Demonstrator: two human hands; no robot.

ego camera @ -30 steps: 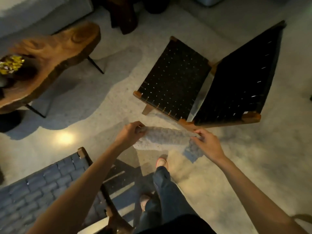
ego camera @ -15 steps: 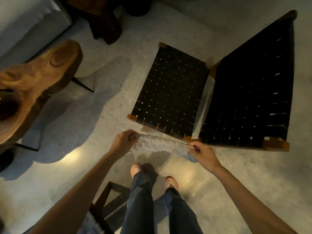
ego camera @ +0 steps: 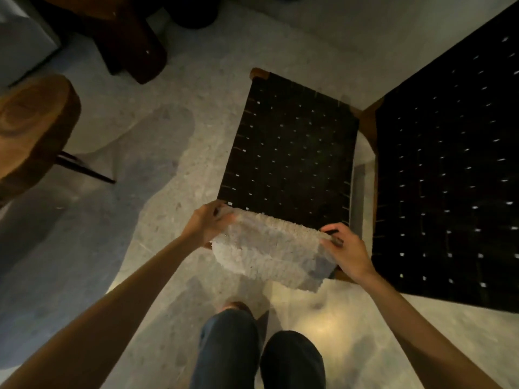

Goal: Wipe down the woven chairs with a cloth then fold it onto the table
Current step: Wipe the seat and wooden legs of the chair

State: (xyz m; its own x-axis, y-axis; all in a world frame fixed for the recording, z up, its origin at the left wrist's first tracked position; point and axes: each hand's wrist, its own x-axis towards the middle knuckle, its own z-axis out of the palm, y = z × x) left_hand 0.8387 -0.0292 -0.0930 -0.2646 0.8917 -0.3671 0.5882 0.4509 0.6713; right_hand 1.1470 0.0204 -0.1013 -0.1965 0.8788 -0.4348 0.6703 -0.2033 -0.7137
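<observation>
Head view, going L to R. At the far left edge stands the wooden slab counter (ego camera: 31, 127) on thin dark legs. The cloth (ego camera: 269, 254) is not on it, so the last step (fold + put it down there) is not yet done. Between the counter and the chair there is only the pale speckled floor (ego camera: 168, 153).

Next comes the left hand (ego camera: 209, 224). Its fingers are curled round the left end of the cloth and grip it. The cloth is pale and fluffy, opened to its full width and stretched between both hands. It is not folded or bunched into a pad. Its far edge lies right at the near edge of the seat (ego camera: 289, 153) of the woven chair, and the rest hangs down in front. Whether it really touches the black weave cannot be told.

The right hand (ego camera: 346, 252) pinches the right top corner, w/ fingers bent over the edge. Further right rises the backrest (ego camera: 449, 164), also of black weave.

Judgement: the wiping of this chair looks at its very start or just about to begin, since the cloth is only at the seat's front edge. Seat and backrest probably both remain to do. No 2nd chair is in view, so its state cannot be told. Most of the task seems left.
</observation>
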